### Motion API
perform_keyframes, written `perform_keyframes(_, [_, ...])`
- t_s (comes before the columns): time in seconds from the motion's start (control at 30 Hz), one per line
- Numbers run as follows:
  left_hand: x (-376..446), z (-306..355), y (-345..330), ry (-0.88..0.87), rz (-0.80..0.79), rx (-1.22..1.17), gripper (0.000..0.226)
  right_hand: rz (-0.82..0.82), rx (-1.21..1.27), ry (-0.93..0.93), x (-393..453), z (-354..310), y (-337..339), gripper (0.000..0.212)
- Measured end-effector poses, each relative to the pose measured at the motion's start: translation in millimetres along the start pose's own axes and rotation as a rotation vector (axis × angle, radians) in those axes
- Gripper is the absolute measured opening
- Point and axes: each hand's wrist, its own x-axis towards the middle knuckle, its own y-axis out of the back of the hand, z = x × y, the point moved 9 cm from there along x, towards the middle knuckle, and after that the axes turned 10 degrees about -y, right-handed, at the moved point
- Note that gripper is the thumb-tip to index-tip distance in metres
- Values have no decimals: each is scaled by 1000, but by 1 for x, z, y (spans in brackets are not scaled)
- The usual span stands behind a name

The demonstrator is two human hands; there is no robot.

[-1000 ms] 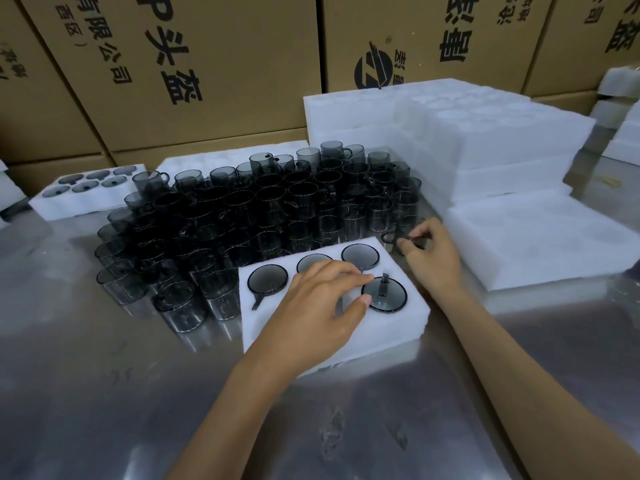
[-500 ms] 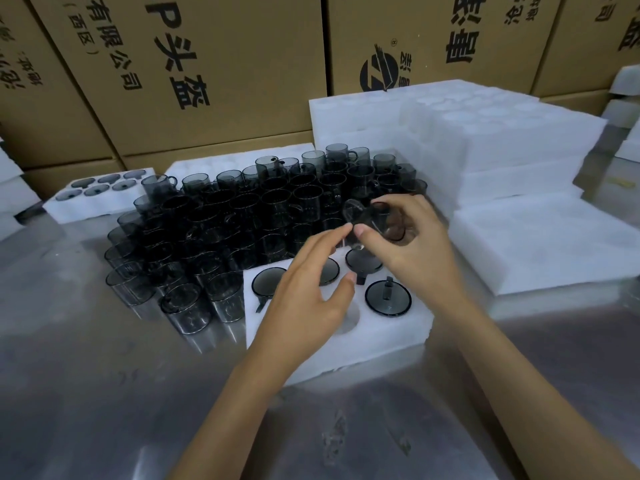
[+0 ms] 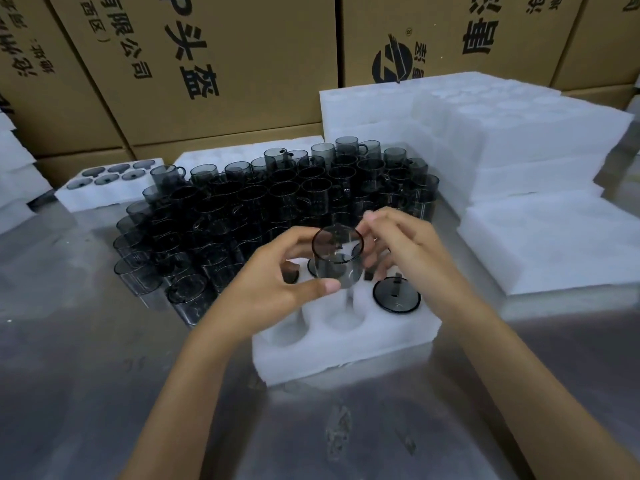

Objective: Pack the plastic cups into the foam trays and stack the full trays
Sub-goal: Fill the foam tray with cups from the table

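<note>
While both forearms reach in from the lower edge, my left hand [image 3: 277, 271] holds one smoky cup [image 3: 336, 259] upside down over the foam tray [image 3: 346, 344], thumb curled across its near wall, fingers wrapped behind. My right hand [image 3: 412, 247] hovers at the cup's far side with fingers bent; fingertips are close to the rim (contact unclear, motion blur, so I cannot tell if it grips). The cup sits above the tray's middle, not seated in any pocket. One seated cup [image 3: 396, 294] fills the near right pocket, base up. Two near pockets are bare foam. The loose cups [image 3: 277, 202] stand crowded on the metal table [image 3: 104, 358] just behind the tray. Stacked foam trays [image 3: 519, 140] rise at right; a filled tray [image 3: 104, 188] lies far left.
</note>
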Motion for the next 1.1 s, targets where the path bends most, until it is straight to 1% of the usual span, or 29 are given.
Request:
perform_keyframes(0.07, [-4, -3, -6, 24, -122, -8, 50, -7, -96, 14, 2, 0, 1, 10])
perform_keyframes(0.17, [-10, -9, -13, 70, -247, 1, 52, -115, -242, 26, 1, 2, -8, 19])
perform_keyframes(0.27, [-14, -11, -15, 93, -298, -19, 53, -209, -238, -5, -2, 5, -12, 25])
perform_keyframes(0.43, [-15, -9, -20, 63, -345, -43, 53, -239, -256, 10, -2, 5, -12, 26])
perform_keyframes(0.53, [-14, -9, -21, 47, -344, -9, 54, -257, -268, 20, -1, 5, -13, 26])
perform_keyframes(0.67, [-12, -9, -20, 31, -324, 96, 55, -263, -275, 33, 0, 6, -12, 20])
perform_keyframes(0.77, [-12, -12, -17, 64, -315, 161, 59, -263, -272, 44, 0, 7, -13, 21])
perform_keyframes(0.83, [-13, -14, -18, 93, -337, 188, 61, -269, -276, 49, 0, 7, -13, 19])
perform_keyframes(0.9, [-14, -12, -19, 101, -349, 153, 60, -272, -285, 43, 0, 8, -14, 15])
perform_keyframes(1.0, [-11, -4, -16, 70, -280, 48, 54, -267, -301, 44, 0, 8, -12, 13])
perform_keyframes(1.1, [-8, -2, -14, 47, -245, 17, 51, -260, -297, 37, 1, 8, -10, 7])
